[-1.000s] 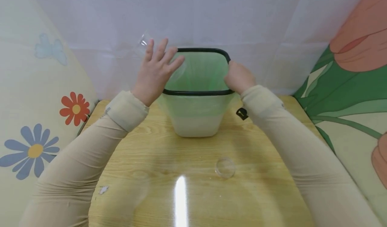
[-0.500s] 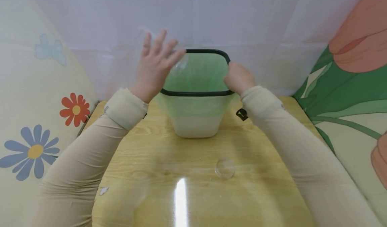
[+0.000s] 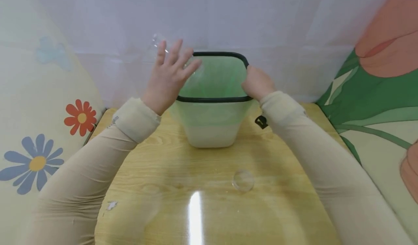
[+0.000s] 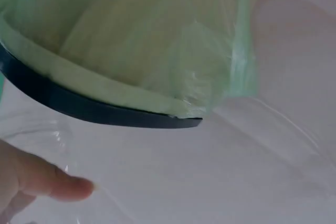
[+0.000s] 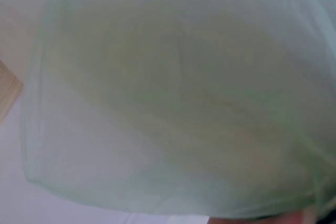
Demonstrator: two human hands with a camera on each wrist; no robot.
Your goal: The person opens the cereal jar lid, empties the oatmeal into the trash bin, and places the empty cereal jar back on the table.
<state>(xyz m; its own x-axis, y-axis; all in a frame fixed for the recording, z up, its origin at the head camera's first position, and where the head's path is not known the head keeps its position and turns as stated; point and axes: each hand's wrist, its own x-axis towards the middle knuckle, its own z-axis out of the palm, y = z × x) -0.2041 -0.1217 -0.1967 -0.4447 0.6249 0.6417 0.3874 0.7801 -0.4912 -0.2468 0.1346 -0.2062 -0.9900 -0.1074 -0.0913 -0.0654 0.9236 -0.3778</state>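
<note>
A small trash can (image 3: 212,129) lined with a translucent green bag (image 3: 215,74) stands on the table, a black ring (image 3: 213,100) round its mouth. My right hand (image 3: 259,84) grips the ring's right side; in the right wrist view the bag (image 5: 157,103) covers most of it. At the can's left rim, my left hand (image 3: 166,76) holds a clear see-through plastic container (image 3: 155,40), fingers spread wide. In the left wrist view the thumb (image 4: 58,184) lies against this clear plastic, below the black ring (image 4: 94,109). Its exact shape I cannot tell.
A clear round lid-like piece (image 3: 243,180) lies on the wooden table (image 3: 169,165) in front of the can. A white scrap (image 3: 112,205) is at the left edge. Behind stands a white cloth backdrop (image 3: 277,20), with flower-printed panels (image 3: 36,110) at the sides.
My left hand rose slightly with the clear container, then came back down to the left rim. The right hand and the can have stayed put.
</note>
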